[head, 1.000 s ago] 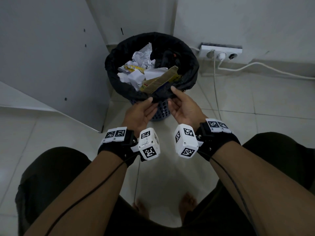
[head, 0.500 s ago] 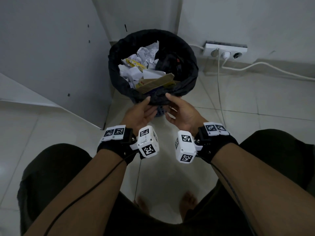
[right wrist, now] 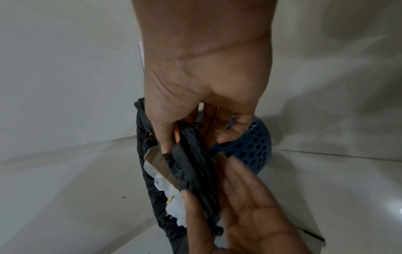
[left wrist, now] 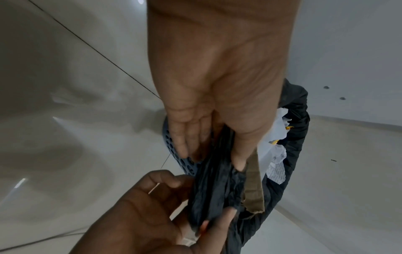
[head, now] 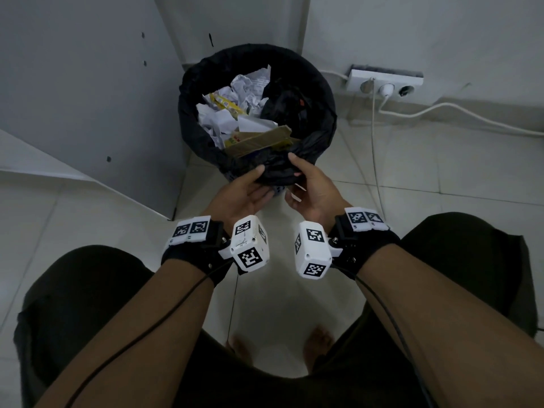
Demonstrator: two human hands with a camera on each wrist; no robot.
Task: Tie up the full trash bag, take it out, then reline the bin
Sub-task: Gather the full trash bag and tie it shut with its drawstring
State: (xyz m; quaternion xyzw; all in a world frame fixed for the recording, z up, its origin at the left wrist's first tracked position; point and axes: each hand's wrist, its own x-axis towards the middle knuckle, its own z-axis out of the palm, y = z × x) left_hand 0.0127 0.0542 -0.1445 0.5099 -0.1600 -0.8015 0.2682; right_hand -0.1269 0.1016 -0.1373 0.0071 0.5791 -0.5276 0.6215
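**Both hands at the near rim of the full trash bag**

The black trash bag (head: 321, 113) is sitting in the blue perforated bin (right wrist: 250, 149), its edge folded over the bin's rim, on the tiled floor (head: 441, 178) in the corner at the far side of the scene. It is lying open and is holding crumpled white paper (head: 250, 86), yellow wrappers (head: 226, 106) and a strip of brown cardboard (head: 259, 141) that is leaning toward the near rim.

The left hand (head: 244, 192) is gripping the folded-over plastic at the near rim: its thumb is pressing on top of the fold while its fingers (left wrist: 185, 137) are lying fairly straight beneath it, against the bin's wall. The right hand (head: 312, 187) is pinching the same bunched fold just to the right, thumb on the upper side and fingers curled underneath. The two hands are working just beside each other, with a gathered ridge of black plastic between them.

A white power strip (head: 385, 82) is lying by the wall to the right of the bin, with a white cable (head: 459, 113) running off to the right. A grey cabinet panel (head: 88, 98) is standing to the bin's left.
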